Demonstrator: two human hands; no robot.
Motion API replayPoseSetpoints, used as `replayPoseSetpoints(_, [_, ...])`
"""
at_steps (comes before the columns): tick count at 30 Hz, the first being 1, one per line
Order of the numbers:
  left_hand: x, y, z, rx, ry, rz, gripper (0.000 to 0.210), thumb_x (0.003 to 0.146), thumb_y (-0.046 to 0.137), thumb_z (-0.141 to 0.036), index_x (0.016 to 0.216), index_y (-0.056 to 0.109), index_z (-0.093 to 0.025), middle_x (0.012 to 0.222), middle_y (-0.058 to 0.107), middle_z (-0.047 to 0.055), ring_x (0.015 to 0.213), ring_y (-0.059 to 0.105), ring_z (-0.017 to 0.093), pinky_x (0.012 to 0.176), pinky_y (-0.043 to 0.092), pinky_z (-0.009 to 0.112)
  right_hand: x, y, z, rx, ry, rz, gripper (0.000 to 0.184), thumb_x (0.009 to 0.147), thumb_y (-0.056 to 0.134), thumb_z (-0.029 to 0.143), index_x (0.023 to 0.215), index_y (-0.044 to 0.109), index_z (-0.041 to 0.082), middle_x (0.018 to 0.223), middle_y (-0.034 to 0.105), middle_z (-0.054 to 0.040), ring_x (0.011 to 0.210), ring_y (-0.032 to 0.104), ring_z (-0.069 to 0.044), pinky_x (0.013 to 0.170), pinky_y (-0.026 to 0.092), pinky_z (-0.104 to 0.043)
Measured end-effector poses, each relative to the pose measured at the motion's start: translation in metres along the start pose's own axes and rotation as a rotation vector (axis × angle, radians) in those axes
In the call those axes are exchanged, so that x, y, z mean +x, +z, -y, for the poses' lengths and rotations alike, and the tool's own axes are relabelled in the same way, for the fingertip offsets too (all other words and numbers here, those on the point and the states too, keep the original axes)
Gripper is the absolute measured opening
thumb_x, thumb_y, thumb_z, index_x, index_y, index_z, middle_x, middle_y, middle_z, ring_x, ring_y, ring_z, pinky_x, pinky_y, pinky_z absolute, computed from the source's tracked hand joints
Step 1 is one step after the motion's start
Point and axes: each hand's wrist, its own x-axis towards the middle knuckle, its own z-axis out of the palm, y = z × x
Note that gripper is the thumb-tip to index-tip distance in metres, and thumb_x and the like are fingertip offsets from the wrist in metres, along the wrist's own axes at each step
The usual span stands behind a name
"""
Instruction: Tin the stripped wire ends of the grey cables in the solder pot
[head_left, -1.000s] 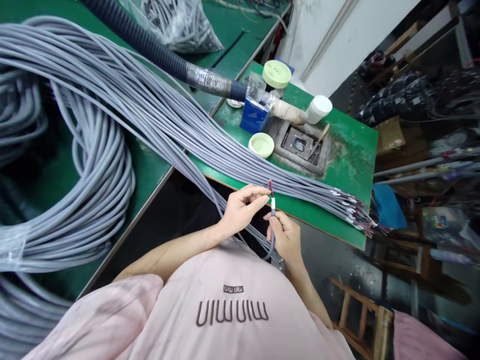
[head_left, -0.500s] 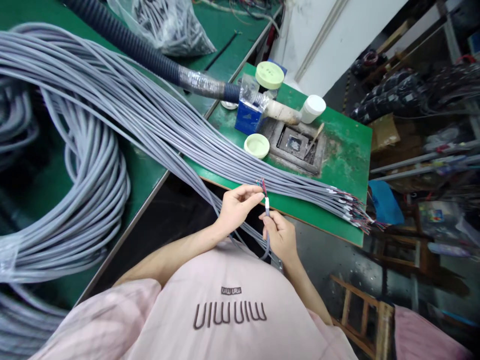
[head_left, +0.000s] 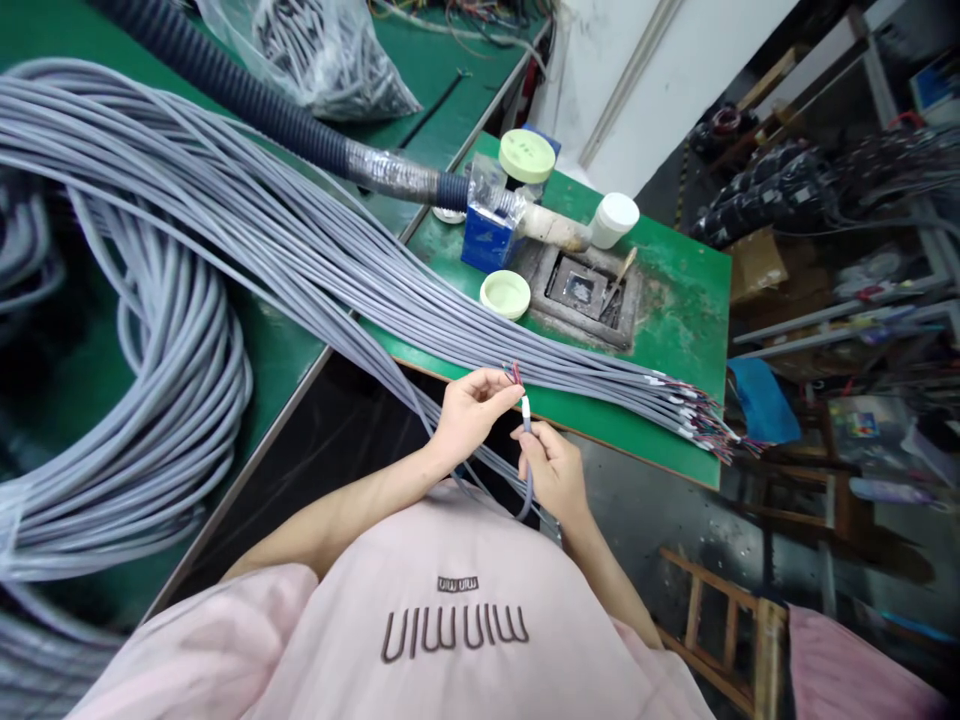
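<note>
A grey cable [head_left: 528,455] with a white band near its end stands upright between my hands. My right hand [head_left: 556,470] is closed around the grey sheath just below the band. Thin coloured wires [head_left: 517,374] fan out of the cable's tip, and my left hand [head_left: 472,410] pinches them between thumb and fingertips. Behind both hands a thick bundle of grey cables [head_left: 450,325] runs across the green table, its stripped ends [head_left: 697,415] lying at the right edge.
On the green board [head_left: 675,300] sits a solder pot [head_left: 581,292] with a stick across it. Near it are a pale green lid [head_left: 505,294], a white cup [head_left: 615,218] and a blue box [head_left: 486,240] under a black hose [head_left: 300,110]. Coiled cables [head_left: 187,400] lie left; a wooden stool [head_left: 720,630] stands right.
The left fingers have closed further over the coloured wires, which now show less and bunch together. The right hand keeps its hold on the cable. The whole view has shifted slightly.
</note>
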Motion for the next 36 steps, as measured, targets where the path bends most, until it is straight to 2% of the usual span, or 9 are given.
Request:
replayPoseSetpoints(6, [-0.005,-0.001,0.012,0.136,0.197,-0.027,0.014,0.073,0.071,-0.029,0.074,0.065,-0.017,0.065,0.062,-0.001,0.06,0.054,0.009,0.061,0.046,0.022,0.003,0.002,-0.004,0.226,0.088,0.016,0.027,0.09,0.048,0.041,0.092,0.062,0.018,0.046,0.053,0.0067,0.04,0.045,-0.008,0.046,0.037,-0.02])
replayPoseSetpoints(10, [-0.011,-0.003,0.02,0.344,0.373,0.057,0.01,0.075,0.068,-0.027,0.072,0.068,-0.018,0.058,0.056,-0.003,0.055,0.049,0.008,0.057,0.043,0.022,0.011,0.007,-0.011,0.538,0.159,0.008,0.039,0.086,0.053,0.049,0.106,0.061,0.016,0.042,0.047,0.0092,0.035,0.037,-0.007,0.04,0.029,-0.02])
replayPoseSetpoints(15, [-0.014,-0.008,0.032,0.417,0.526,0.151,0.006,0.074,0.07,-0.02,0.079,0.072,-0.021,0.057,0.06,-0.002,0.053,0.05,0.01,0.058,0.044,0.025,0.019,0.009,-0.013,0.712,0.129,-0.012,0.033,0.082,0.06,0.048,0.075,0.064,0.016,0.036,0.041,0.0095,0.032,0.029,-0.005,0.038,0.02,-0.021])
replayPoseSetpoints(17, [-0.011,-0.007,0.037,0.372,0.554,0.177,0.009,0.072,0.071,-0.018,0.08,0.073,-0.022,0.057,0.061,-0.002,0.054,0.052,0.011,0.058,0.044,0.026,0.02,0.008,-0.013,0.753,0.1,-0.052,0.029,0.08,0.063,0.044,0.075,0.068,0.016,0.037,0.043,0.0086,0.033,0.032,-0.005,0.039,0.022,-0.021])
replayPoseSetpoints(20, [-0.011,0.0,0.039,0.205,0.451,0.236,0.007,0.071,0.073,-0.017,0.076,0.071,-0.022,0.059,0.063,-0.002,0.055,0.056,0.011,0.057,0.046,0.026,0.02,0.01,-0.013,0.831,0.031,-0.154,0.026,0.076,0.066,0.041,0.083,0.073,0.016,0.043,0.048,0.0068,0.038,0.039,-0.006,0.043,0.03,-0.021])
replayPoseSetpoints(23, [-0.015,0.011,0.036,-0.01,0.143,0.267,0.008,0.072,0.074,-0.022,0.069,0.066,-0.021,0.052,0.057,-0.005,0.051,0.055,0.011,0.051,0.046,0.024,0.02,0.012,-0.016,0.87,-0.061,-0.25,0.021,0.074,0.069,0.039,0.076,0.074,0.018,0.055,0.052,0.0041,0.044,0.045,-0.007,0.046,0.035,-0.023])
replayPoseSetpoints(25, [-0.017,0.017,0.033,-0.113,-0.024,0.263,0.013,0.069,0.076,-0.025,0.067,0.064,-0.021,0.047,0.052,-0.007,0.047,0.052,0.01,0.05,0.047,0.024,0.021,0.01,-0.019,0.853,-0.108,-0.294,0.019,0.071,0.072,0.038,0.071,0.073,0.019,0.061,0.053,0.003,0.047,0.046,-0.008,0.046,0.037,-0.024])
replayPoseSetpoints(28, [-0.015,0.019,0.031,-0.123,-0.058,0.246,0.014,0.064,0.078,-0.025,0.065,0.065,-0.02,0.044,0.05,-0.008,0.044,0.046,0.007,0.054,0.048,0.023,0.023,-0.001,-0.021,0.706,-0.212,-0.337,0.018,0.068,0.075,0.039,0.069,0.072,0.021,0.067,0.057,0.001,0.055,0.053,-0.011,0.054,0.045,-0.027])
replayPoseSetpoints(36, [-0.008,0.005,0.019,0.19,0.375,0.312,0.006,0.068,0.076,-0.021,0.07,0.071,-0.02,0.056,0.06,-0.003,0.053,0.054,0.01,0.054,0.047,0.024,0.022,-0.035,-0.007,0.092,-0.414,-0.219,0.019,0.084,0.06,0.037,0.077,0.069,0.021,0.077,0.066,-0.0048,0.072,0.061,-0.016,0.068,0.052,-0.03])
